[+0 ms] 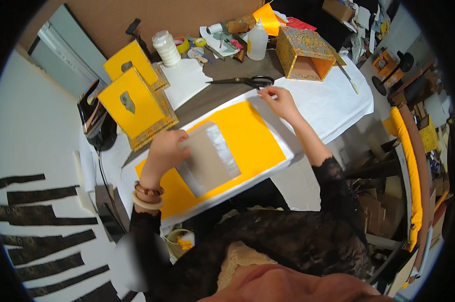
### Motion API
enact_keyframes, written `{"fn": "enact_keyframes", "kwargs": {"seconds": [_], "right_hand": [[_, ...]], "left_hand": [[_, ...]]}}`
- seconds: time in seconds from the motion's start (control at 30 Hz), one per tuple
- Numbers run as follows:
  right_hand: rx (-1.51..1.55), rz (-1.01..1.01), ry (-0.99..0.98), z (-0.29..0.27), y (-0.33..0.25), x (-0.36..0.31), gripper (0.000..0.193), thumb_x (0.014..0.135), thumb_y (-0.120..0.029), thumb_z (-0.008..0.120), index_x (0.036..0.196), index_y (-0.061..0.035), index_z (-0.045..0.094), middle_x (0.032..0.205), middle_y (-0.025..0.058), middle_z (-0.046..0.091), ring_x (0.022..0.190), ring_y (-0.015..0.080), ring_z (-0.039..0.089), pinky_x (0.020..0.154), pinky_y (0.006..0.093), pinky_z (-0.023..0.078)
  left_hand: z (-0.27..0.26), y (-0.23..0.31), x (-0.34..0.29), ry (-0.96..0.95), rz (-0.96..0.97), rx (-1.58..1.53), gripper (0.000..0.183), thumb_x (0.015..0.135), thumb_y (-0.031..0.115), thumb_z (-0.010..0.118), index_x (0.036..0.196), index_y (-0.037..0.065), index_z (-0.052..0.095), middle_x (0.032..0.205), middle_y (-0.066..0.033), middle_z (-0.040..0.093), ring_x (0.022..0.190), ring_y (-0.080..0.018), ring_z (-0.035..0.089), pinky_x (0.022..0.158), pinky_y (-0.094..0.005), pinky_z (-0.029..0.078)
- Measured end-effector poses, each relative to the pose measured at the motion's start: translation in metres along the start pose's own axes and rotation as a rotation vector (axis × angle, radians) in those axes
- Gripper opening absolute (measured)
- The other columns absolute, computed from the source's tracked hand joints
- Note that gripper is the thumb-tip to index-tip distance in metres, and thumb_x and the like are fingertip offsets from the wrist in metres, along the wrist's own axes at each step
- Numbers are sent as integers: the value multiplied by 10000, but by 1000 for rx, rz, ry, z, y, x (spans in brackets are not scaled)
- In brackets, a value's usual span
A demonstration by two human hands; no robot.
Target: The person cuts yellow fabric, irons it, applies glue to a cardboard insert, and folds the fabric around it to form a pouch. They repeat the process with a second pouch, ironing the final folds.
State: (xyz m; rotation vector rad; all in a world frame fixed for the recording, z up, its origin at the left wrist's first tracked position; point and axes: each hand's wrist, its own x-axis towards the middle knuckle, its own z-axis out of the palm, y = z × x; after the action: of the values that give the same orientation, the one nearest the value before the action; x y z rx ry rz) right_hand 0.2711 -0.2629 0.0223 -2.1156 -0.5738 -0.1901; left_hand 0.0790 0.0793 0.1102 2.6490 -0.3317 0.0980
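Note:
A yellow sheet [260,138] lies on a white-covered work surface in front of me. On its left half rests a flat grey-brown board [202,163] with a pale, glossy strip [222,146] along its right side. My left hand [167,151], with bracelets at the wrist, is over the board's left edge, fingers bent and apart; I cannot tell whether they touch it. Past the sheet's far right corner, my right hand [280,103] has thumb and fingers pinched together. Anything between them is too small to make out. Black scissors [242,80] lie just beyond it.
Yellow boxes [129,103] with patterned sides stand at the left, beside a black appliance [100,133]. Farther back are a white bottle [166,49], tape rolls [181,44] and a clear squeeze bottle [257,41]. An open patterned box [305,53] and a brush [352,80] occupy the right.

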Motion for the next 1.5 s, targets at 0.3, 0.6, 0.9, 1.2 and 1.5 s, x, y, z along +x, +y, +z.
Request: {"fn": "enact_keyframes", "kwargs": {"seconds": [0.3, 0.6, 0.9, 1.2, 1.5], "right_hand": [[-663, 88, 111, 39, -40, -99, 439, 905, -393, 697, 1091, 3, 653, 1064, 180, 633, 1049, 337, 598, 841, 470, 509], [-353, 127, 78, 59, -44, -84, 287, 926, -173, 679, 1150, -15, 595, 999, 200, 675, 880, 373, 680, 765, 458, 551], [-16, -53, 212, 52, -77, -75, 364, 911, -63, 701, 1236, -38, 541, 1015, 213, 705, 771, 368, 716, 693, 394, 575], [112, -397, 226, 89, -156, -80, 261, 853, -46, 734, 1097, -35, 642, 983, 157, 716, 810, 340, 722, 701, 377, 585], [149, -273, 151, 113, -167, -82, 241, 842, -51, 741, 1069, -45, 660, 944, 154, 729, 798, 341, 725, 700, 383, 589]], "left_hand": [[13, 31, -10, 98, -198, 51, 386, 754, 155, 720, 1093, -25, 679, 894, -244, 702, 878, -415, 670, 887, -450, 516], [29, 40, -6, 50, -240, 113, 571, 734, 193, 853, 1229, -8, 651, 1104, -214, 705, 1066, -402, 632, 939, -452, 506], [31, 33, -11, 95, -178, 115, 501, 731, 189, 848, 1160, 6, 666, 1024, -198, 717, 1004, -395, 645, 995, -459, 466], [37, 26, -10, 124, -111, 161, 530, 736, 211, 836, 1190, 13, 647, 908, -197, 706, 933, -408, 653, 1062, -533, 421], [44, 22, -15, 166, -96, 77, 638, 741, 199, 825, 1298, 30, 564, 850, -213, 686, 918, -428, 652, 1119, -576, 388]]}}
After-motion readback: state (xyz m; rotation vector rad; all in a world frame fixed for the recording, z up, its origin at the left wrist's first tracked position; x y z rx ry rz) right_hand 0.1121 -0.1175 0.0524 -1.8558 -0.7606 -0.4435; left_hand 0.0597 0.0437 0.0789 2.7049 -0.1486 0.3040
